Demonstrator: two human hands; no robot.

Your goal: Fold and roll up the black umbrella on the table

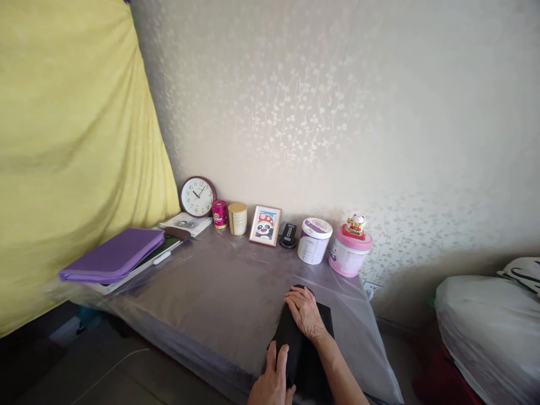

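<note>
A black folded item (295, 343), soft-looking and long, lies on the near right part of the table on a flat black piece (325, 316). Its exact kind does not show. My right hand (304, 314) rests flat across the far end, palm down and fingers stretched out. Nearer to me, my left hand (272, 374) is at the item's left edge, two fingers along the side and the thumb by the near end, pinching it. Part of the item is hidden under my hands and right forearm.
Along the wall stand a clock (198, 196), a pink tin (219, 214), a yellow container (237, 219), a panda picture frame (265, 225), a black device (288, 236), a white-purple tub (314, 241) and a pink tub (350, 252) bearing a cat figurine (355, 224). A purple folder (113, 256) lies left.
</note>
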